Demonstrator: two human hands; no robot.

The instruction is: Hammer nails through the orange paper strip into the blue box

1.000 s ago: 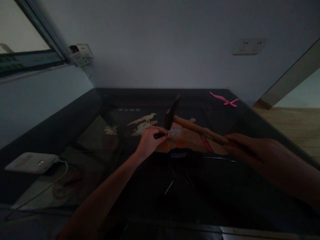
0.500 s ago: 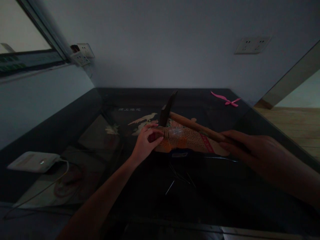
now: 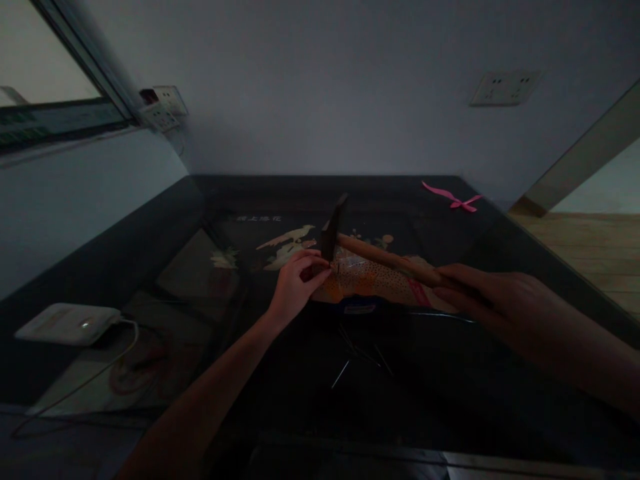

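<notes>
My right hand (image 3: 493, 300) is closed around the wooden handle of a hammer (image 3: 380, 255). Its dark metal head is tilted, with the lower end right beside my left fingertips. My left hand (image 3: 299, 280) pinches what looks like a thin dark nail between thumb and forefinger, mostly hidden by the fingers and the hammer head. Under both lies a long tan piece with dark speckles (image 3: 395, 280), orange patches and a red band near its right end. A thin dark upright mark stands on it just right of my left thumb.
Several thin metal pins or nails (image 3: 341, 374) lie on the dark glossy table (image 3: 280, 400) nearer to me. A white power bank (image 3: 67, 324) with a cable is at the left. A pink ribbon (image 3: 453, 198) lies far right. Behind is a wall with sockets (image 3: 505, 89).
The hammer head has come down slightly, now lower against the speckled piece by my left fingertips. My right hand has shifted a little left; my left hand keeps its pinch.
</notes>
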